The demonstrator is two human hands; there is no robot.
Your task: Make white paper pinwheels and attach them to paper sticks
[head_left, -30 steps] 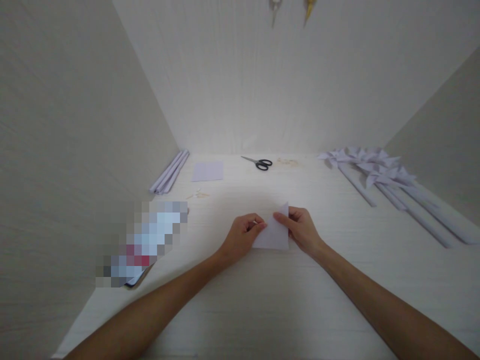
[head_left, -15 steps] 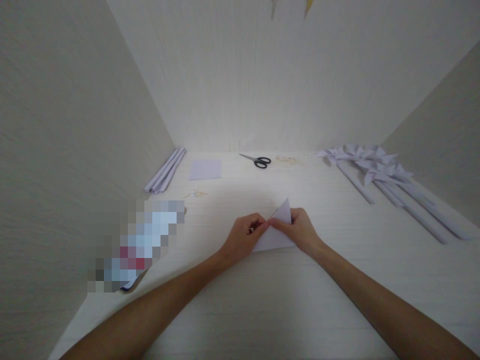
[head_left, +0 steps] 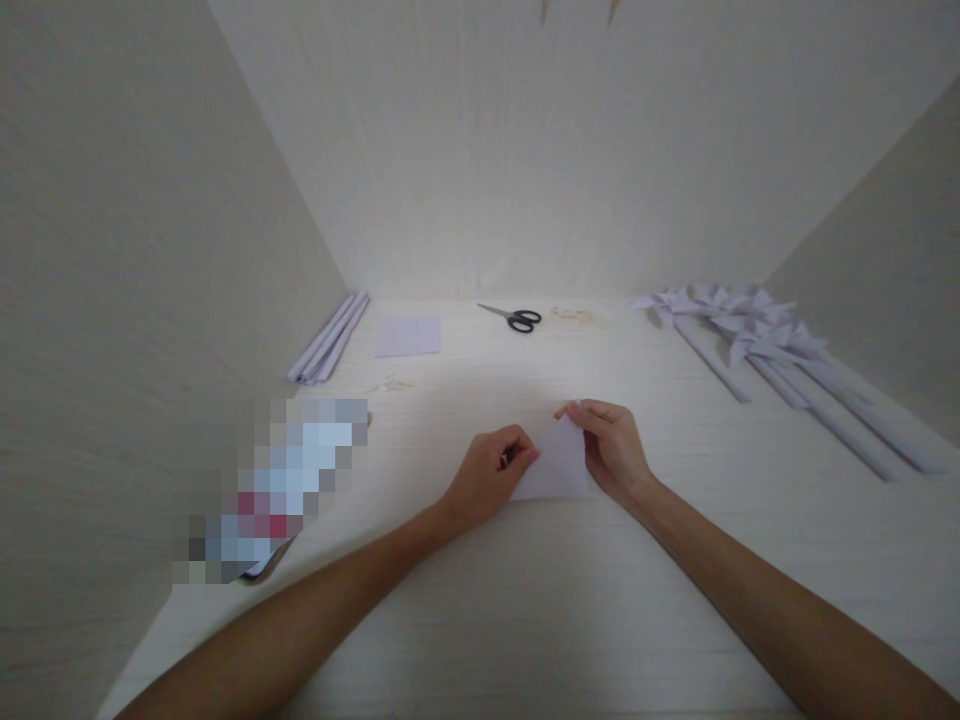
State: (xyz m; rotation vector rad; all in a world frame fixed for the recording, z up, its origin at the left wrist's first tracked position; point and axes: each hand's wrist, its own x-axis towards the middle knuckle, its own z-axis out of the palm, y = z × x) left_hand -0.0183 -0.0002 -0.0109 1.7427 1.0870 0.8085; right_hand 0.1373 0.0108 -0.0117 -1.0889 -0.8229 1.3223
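A small folded piece of pale lilac paper [head_left: 556, 466] lies on the white table [head_left: 525, 620] between my hands. My left hand [head_left: 491, 475] pinches its left edge with thumb and fingers curled. My right hand [head_left: 609, 445] rests on the right side of the paper, fingertips pressing along its upper corner. The paper lies flat against the table.
Black scissors [head_left: 514, 317] and a flat lilac sheet [head_left: 409, 336] lie at the back. Rolled lilac paper tubes [head_left: 328, 338] rest along the left wall. Several paper pinwheels on sticks [head_left: 757, 335] lie at the right. A blurred-out object [head_left: 274, 490] sits at the left.
The raised corner of the paper has been pressed down flat. My right hand moved up and right along the fold; my left hand kept its pinch on the left edge.
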